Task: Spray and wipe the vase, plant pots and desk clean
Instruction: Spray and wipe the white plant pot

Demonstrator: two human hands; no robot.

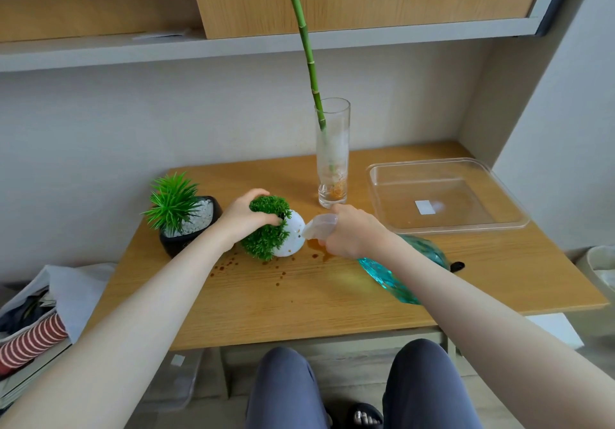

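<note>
Left hand (244, 217) grips tipped white pot (293, 234); right hand (352, 232) clasps spray bottle (396, 275) (brown spots remain on desk (299, 295); wiping looks barely started).

The counter (332, 295) was matt wood-grain laminate, spotted brown. Behind the spots, the vase (332, 152) was clear glass, cloudy inside. Right of the vase, the tray (499, 225) was glossy transparent plastic.

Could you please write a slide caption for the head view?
Left hand tips a white plant pot while right hand aims a teal spray bottle at it.
</note>
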